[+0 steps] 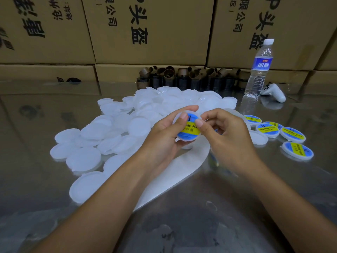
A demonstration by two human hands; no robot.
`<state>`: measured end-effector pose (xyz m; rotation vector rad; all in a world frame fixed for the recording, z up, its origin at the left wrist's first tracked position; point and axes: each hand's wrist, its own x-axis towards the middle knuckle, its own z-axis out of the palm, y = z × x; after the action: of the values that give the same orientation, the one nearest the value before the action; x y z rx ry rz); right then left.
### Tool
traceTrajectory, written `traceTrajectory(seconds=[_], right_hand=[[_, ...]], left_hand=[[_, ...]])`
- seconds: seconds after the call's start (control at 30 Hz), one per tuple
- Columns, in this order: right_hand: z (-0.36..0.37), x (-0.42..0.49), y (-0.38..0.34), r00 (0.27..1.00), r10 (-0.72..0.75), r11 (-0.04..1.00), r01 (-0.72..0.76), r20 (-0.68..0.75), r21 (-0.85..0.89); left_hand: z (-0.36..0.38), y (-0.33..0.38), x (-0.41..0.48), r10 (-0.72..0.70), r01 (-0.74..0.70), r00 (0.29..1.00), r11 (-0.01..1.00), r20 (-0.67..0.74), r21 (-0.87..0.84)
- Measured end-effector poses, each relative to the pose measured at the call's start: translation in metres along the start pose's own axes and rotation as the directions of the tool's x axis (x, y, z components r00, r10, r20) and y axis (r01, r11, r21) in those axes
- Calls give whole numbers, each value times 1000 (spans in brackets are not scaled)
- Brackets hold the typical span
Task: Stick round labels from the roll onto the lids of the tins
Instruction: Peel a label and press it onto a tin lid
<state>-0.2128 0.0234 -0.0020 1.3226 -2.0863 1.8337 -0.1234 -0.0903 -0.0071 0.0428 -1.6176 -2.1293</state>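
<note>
Blue-and-yellow, the label [189,127] is sitting on the lid [187,139] the left hand [164,136] is gripping at frame centre, the right hand [224,132] pinching its right edge (thumb on the label), finished lids [292,134] lying rightward, nearer that hand.

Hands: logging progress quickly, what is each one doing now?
Left hand: grips the labelled lid.
Right hand: pinches the same lid, thumb pressing on top.
</note>
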Motion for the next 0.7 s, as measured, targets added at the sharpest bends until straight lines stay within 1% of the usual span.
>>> traceTrajectory(seconds=[0.07, 0.2, 0.33, 0.43, 0.53, 0.63, 0.7], right_hand=[[0, 0, 0, 1000, 18, 1000, -19, 12, 7], [0, -2, -2, 999, 25, 1000, -26, 32, 13], [1, -3, -4, 994, 28, 999, -30, 105, 21], [0, -3, -3, 990, 16, 1000, -15, 142, -9], [-1, -2, -2, 996, 7, 1000, -7, 89, 2], [-1, -1, -1, 1000, 13, 999, -13, 17, 29], [-1, -2, -2, 1000, 10, 999, -11, 22, 36]], left_hand=[[0, 0, -1, -10, 11, 1000, 999, -20, 50], [-1, -2, 0, 13, 2, 993, 993, -118, 121], [-2, -1, 0, 24, -6, 985, 995, -174, 103], [-1, 0, 0, 14, -3, 985, 998, -170, 60], [1, 0, 0, 3, 3, 989, 999, -149, 36], [1, 0, -1, 7, 5, 986, 997, -168, 74], [1, 1, -1, 15, 2, 982, 996, -190, 90]])
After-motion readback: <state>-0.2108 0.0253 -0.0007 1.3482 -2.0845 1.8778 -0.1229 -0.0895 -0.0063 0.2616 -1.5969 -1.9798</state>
